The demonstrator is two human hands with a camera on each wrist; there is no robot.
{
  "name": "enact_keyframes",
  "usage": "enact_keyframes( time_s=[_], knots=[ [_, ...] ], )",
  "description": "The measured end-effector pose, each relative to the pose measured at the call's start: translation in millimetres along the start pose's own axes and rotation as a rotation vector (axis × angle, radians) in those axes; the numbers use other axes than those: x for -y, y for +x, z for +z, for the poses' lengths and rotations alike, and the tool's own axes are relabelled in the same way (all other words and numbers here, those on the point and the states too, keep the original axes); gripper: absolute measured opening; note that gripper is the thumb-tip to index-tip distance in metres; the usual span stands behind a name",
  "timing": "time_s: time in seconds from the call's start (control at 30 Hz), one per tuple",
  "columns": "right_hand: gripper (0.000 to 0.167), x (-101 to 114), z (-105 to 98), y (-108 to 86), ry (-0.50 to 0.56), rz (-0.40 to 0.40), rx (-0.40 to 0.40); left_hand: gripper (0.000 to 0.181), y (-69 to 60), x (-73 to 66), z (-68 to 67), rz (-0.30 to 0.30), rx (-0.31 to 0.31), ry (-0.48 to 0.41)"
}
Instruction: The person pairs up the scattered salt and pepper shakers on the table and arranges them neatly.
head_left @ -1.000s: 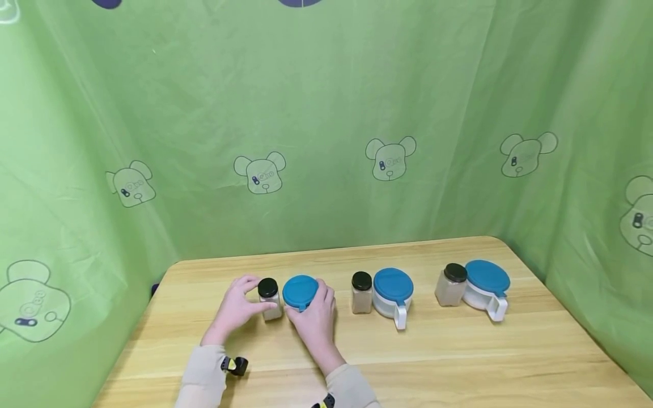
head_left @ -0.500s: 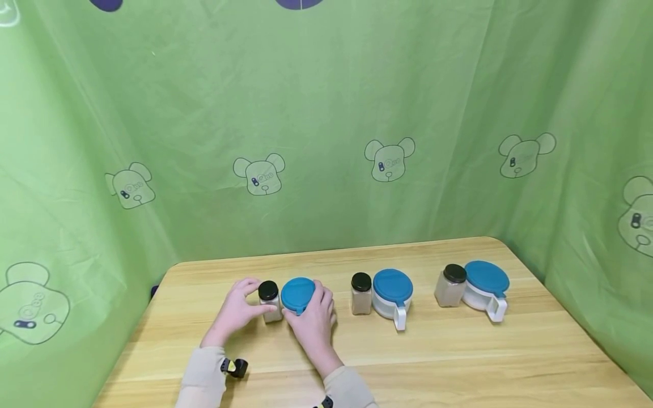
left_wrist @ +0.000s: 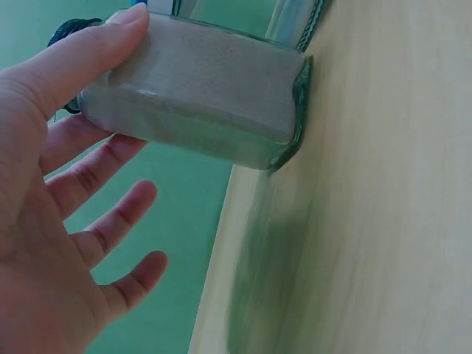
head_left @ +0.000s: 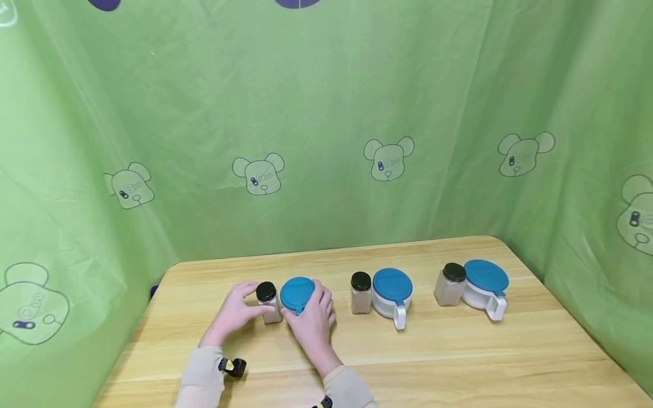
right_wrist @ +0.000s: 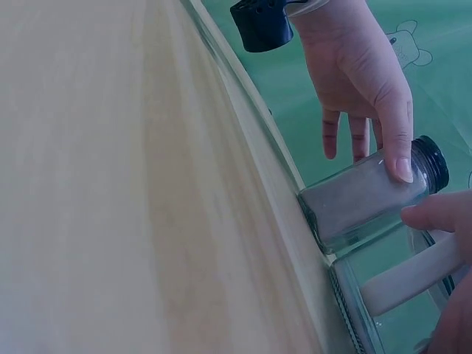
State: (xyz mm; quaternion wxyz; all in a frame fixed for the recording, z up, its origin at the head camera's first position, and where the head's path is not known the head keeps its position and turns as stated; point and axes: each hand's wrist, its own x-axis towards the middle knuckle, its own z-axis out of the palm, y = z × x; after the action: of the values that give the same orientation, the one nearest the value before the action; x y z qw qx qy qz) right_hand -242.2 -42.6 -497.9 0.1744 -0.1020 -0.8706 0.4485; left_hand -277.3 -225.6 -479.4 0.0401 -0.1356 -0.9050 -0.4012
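My left hand [head_left: 237, 309] pinches a square glass jar [head_left: 272, 311] between thumb and fingers. The jar has a black screw lid and a pale powdery filling; in the left wrist view the jar [left_wrist: 199, 88] stands upright on the table, its other fingers spread free. Close to its right is a round pot with a blue lid [head_left: 297, 292]. My right hand [head_left: 312, 323] grips this pot, thumb at the near side and fingers round the right side. In the right wrist view the pot's clear glass body and white handle [right_wrist: 413, 279] show, partly hidden by the right hand [right_wrist: 453, 295].
Farther right stand a second black-lidded jar [head_left: 361, 297] beside a blue-lidded pot [head_left: 393, 286] with a white handle, then another such jar [head_left: 450, 289] and pot [head_left: 486, 277]. All are on the wooden table [head_left: 433, 362], with a green curtain [head_left: 326, 215] behind.
The blue-lidded pot and my right hand have shifted slightly left and nearer. The glass jar in my left hand has moved only a little, toward the near side.
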Motion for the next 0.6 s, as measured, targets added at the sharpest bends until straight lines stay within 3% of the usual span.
enact_keyframes(
  time_s=[0.27, 0.6],
  knots=[
    [0.097, -0.1, -0.9, -0.3, 0.003, 0.003, 0.004, 0.059, -0.2, 1.9, -3.1, 0.012, 0.043, -0.03],
    [0.095, 0.9, -1.0, -0.6, 0.011, 0.004, 0.002, 0.059, -0.1, 2.3, -4.5, 0.018, 0.048, -0.05]
  ],
)
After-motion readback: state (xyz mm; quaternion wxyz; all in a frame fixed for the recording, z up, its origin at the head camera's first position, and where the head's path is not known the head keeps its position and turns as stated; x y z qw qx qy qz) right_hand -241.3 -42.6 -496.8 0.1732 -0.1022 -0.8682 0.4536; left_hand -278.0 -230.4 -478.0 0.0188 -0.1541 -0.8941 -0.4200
